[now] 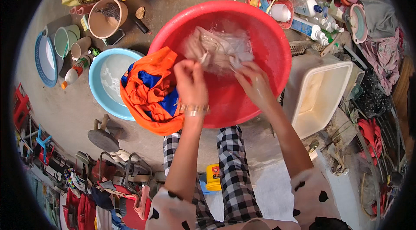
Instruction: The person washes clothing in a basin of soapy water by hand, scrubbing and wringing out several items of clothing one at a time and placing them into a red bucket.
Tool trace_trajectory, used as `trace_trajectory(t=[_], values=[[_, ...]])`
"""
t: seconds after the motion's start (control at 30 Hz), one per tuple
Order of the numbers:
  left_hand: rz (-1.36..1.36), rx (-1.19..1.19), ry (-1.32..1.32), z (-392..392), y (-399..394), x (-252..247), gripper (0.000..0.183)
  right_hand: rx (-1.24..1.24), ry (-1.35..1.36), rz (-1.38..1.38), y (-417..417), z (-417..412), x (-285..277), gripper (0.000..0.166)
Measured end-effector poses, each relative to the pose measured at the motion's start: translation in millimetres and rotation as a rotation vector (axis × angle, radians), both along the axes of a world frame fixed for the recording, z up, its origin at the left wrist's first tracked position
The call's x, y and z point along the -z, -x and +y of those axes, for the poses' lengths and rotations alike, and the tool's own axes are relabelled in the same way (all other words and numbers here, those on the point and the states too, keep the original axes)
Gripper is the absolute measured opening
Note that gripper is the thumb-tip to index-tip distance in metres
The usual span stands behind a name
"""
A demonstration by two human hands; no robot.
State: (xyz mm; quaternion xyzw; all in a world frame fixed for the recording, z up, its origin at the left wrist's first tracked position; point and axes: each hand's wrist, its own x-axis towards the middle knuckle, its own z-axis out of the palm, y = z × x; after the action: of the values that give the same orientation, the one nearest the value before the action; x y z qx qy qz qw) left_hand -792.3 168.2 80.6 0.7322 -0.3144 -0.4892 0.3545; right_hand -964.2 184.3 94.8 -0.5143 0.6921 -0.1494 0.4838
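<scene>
A large red plastic basin (282,51) stands before me with water in it. In that water lies a wet, pale beige and whitish garment (217,44), partly blurred. My left hand (191,82), wearing a metal bracelet, is curled over the basin's left part, its fingertips at the garment's near left edge. The blur softens that grip. My right hand (255,83) pinches a whitish fold at the near right edge. Orange and blue clothing (152,90) is heaped over the left rim, beside my left wrist, and hangs partly over a light blue basin (94,82) of cloudy, sudsy water.
A low round stool (103,140) stands at lower left. At right are an off-white plastic tub (320,93), pump bottles (321,33) and a red basket (289,23) of small items. A tan bucket (107,23) and a bottle (76,70) with an orange cap stand at left.
</scene>
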Motion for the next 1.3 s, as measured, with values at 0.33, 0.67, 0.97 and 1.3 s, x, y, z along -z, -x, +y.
trace_trajectory(t=[0.33,0.67,0.97,1.3], values=[[-0.536,0.968,-0.504,-26,4,135,0.031,-0.184,-0.26,0.45,-35,-7,139,0.035],[0.245,-0.312,-0.23,19,54,72,0.017,-0.094,-0.268,0.459,5,23,137,0.029],[0.311,-0.369,-0.148,-1,13,-115,0.027,0.744,-0.202,-0.34,16,33,-16,0.024],[0.07,-0.398,0.003,-9,-19,-213,0.034,0.311,0.253,-0.26,81,14,-184,0.017]])
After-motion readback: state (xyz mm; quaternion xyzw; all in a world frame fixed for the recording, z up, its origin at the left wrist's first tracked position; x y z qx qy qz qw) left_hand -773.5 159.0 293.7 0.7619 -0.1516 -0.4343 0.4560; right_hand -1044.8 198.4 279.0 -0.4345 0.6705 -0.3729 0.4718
